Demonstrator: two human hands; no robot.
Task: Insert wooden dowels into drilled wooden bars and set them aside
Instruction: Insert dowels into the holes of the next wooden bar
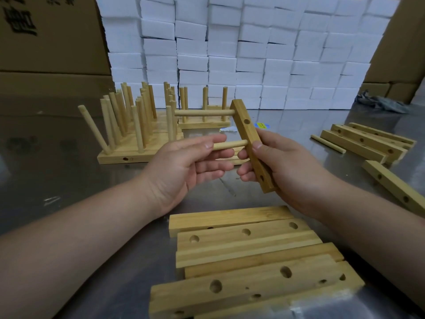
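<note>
Closest to the person, a pile of drilled wooden bars [248, 261] lies flat on the steel table [69, 180]. Round holes show in their upper faces.

Above this pile both hands are raised. The right hand [282, 166] grips one wooden bar [249, 137] at its lower half, with the thumb on the front face and the fingers curled round the far side. The bar is held in the air, slanted, with its top end away from the person. The left hand [184, 166] pinches a dowel [230, 145] between the thumb and the fingers. The free end of this dowel touches the side of the held bar, at its middle. A second dowel [204, 113] already stands out of the same bar near the top end and points to the left.

At the right, more bars [368, 143] lie side by side, with a loose dowel [327, 143] just beside them and a single bar [395, 189] nearer.

Farther to the left, the finished bars [138, 125] stand on the table with many dowels pointing up; one dowel leans outward. Behind them is another finished bar [204, 122].

At the back rises a wall of white foam blocks [253, 54], with cardboard boxes [46, 35] at its sides.
</note>
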